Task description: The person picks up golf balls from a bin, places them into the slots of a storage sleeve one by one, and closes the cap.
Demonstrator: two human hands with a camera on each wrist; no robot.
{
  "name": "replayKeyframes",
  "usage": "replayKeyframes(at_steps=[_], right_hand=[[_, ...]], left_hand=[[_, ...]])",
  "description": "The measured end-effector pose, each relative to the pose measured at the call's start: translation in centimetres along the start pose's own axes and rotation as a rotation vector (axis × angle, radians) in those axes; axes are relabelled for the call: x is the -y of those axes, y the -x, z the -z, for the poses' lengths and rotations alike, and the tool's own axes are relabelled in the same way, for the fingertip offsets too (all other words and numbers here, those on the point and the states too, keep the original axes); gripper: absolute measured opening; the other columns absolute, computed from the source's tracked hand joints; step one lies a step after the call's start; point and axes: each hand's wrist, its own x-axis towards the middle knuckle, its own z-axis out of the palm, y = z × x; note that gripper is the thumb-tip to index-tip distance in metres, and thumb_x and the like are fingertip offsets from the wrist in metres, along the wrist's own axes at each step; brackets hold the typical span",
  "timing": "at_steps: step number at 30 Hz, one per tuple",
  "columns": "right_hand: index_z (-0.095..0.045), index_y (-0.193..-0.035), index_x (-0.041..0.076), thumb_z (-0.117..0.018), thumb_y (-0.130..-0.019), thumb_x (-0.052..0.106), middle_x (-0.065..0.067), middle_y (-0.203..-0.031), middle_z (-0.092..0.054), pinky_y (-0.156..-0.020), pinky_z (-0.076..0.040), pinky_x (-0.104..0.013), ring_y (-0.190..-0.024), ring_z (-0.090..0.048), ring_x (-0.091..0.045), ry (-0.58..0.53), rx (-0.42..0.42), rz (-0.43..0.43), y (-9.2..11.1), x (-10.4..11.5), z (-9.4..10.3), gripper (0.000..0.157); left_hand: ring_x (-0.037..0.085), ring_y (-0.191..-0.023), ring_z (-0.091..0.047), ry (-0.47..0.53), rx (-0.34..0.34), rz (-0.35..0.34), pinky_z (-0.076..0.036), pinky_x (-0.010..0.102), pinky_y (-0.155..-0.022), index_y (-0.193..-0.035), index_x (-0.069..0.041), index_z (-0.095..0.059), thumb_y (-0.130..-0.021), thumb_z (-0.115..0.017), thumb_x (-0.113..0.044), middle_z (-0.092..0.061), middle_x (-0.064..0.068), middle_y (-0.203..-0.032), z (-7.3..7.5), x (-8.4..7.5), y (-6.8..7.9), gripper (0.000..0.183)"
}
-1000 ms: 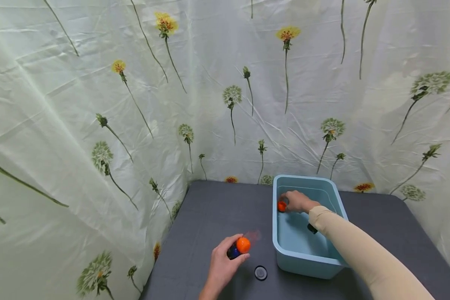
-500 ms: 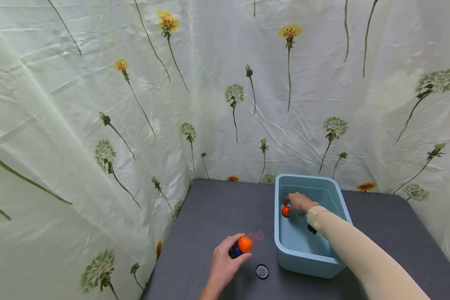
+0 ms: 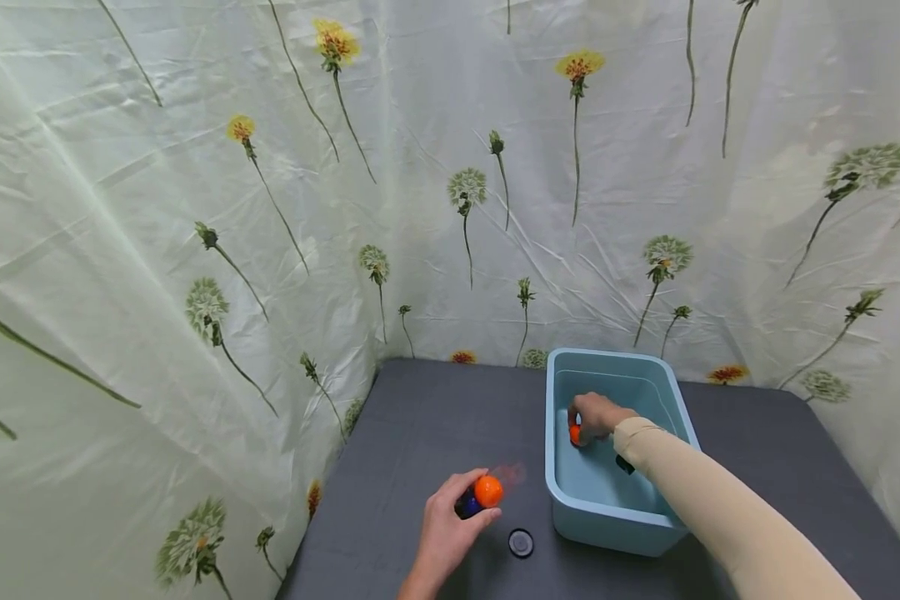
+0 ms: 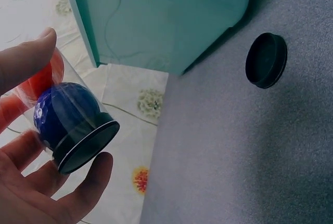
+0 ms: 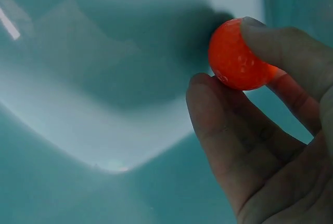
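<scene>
My left hand (image 3: 448, 529) grips a clear plastic tube (image 4: 78, 78) above the table, to the left of the light blue bin (image 3: 615, 535). Inside the tube sit a dark blue golf ball (image 4: 65, 109) and an orange ball (image 3: 488, 491); a black cap (image 4: 88, 146) closes one end. Down in the bin, my right hand (image 3: 598, 414) pinches a second orange golf ball (image 5: 237, 57) between thumb and fingers, near the bin's left wall. The fingers behind this ball are partly hidden.
A loose round black cap (image 3: 521, 543) lies on the dark grey table (image 3: 450, 417) between my left hand and the bin. Some small black thing (image 3: 624, 464) shows under my right wrist. A flower-printed curtain (image 3: 420, 208) hangs behind and along the left.
My right hand has moved slightly toward me inside the bin, and the orange ball has come along from near the left wall. The left hand and tube have stayed put.
</scene>
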Motion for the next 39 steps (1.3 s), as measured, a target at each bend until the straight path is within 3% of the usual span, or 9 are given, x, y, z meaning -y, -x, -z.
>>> replayKeyframes(at_steps=[8,14,18,25,32,39], right_hand=[[-0.074,-0.096,0.008,-0.083,-0.076,-0.003,-0.003,-0.08,-0.06,-0.055,-0.047,-0.033,-0.062,-0.054,-0.02,0.076,-0.027,0.091,1.5,1.5,0.9,0.024],[-0.075,-0.1,0.007,-0.085,-0.076,0.001,-0.006,-0.088,-0.064,-0.063,-0.049,-0.034,-0.068,-0.054,-0.02,0.11,-0.037,0.169,2.7,2.1,1.9,0.027],[-0.075,-0.103,0.006,-0.083,-0.077,-0.001,-0.006,-0.089,-0.066,-0.063,-0.049,-0.034,-0.067,-0.054,-0.018,0.105,-0.042,0.209,3.6,2.3,2.8,0.028],[-0.074,-0.099,0.012,-0.082,-0.079,0.003,-0.003,-0.088,-0.067,-0.063,-0.049,-0.033,-0.068,-0.055,-0.016,0.104,-0.078,0.241,5.3,2.9,4.1,0.023],[-0.074,-0.105,0.008,-0.082,-0.08,0.008,-0.002,-0.085,-0.066,-0.062,-0.049,-0.032,-0.068,-0.055,-0.015,0.08,-0.109,0.273,7.5,3.9,5.1,0.026],[-0.073,-0.11,0.012,-0.082,-0.082,0.013,0.004,-0.086,-0.067,-0.064,-0.051,-0.03,-0.072,-0.058,-0.013,0.035,-0.143,0.274,9.9,4.9,5.6,0.029]], left_hand=[[0.011,-0.097,-0.063,0.006,-0.003,-0.016,-0.052,0.037,-0.088,-0.123,-0.028,-0.071,-0.074,-0.09,-0.034,-0.066,-0.01,-0.109,-0.2,0.0,0.1,0.052],[0.012,-0.098,-0.062,0.025,0.006,-0.006,-0.053,0.042,-0.089,-0.124,-0.025,-0.07,-0.075,-0.09,-0.034,-0.065,-0.01,-0.109,-0.3,-0.2,0.0,0.053],[0.012,-0.099,-0.062,0.027,0.005,0.001,-0.052,0.039,-0.089,-0.124,-0.025,-0.07,-0.075,-0.09,-0.035,-0.064,-0.01,-0.109,-0.4,-0.4,0.1,0.054],[0.012,-0.099,-0.062,0.015,-0.01,-0.009,-0.052,0.036,-0.088,-0.123,-0.028,-0.07,-0.074,-0.091,-0.03,-0.063,-0.011,-0.108,-0.6,-0.6,0.3,0.053],[0.013,-0.099,-0.062,0.01,-0.009,-0.014,-0.052,0.036,-0.089,-0.123,-0.025,-0.07,-0.074,-0.091,-0.03,-0.063,-0.009,-0.108,-0.7,-1.0,0.5,0.054],[0.014,-0.1,-0.062,0.011,-0.001,-0.002,-0.052,0.037,-0.09,-0.123,-0.029,-0.07,-0.075,-0.091,-0.027,-0.062,-0.009,-0.109,-0.9,-1.4,0.8,0.053]])
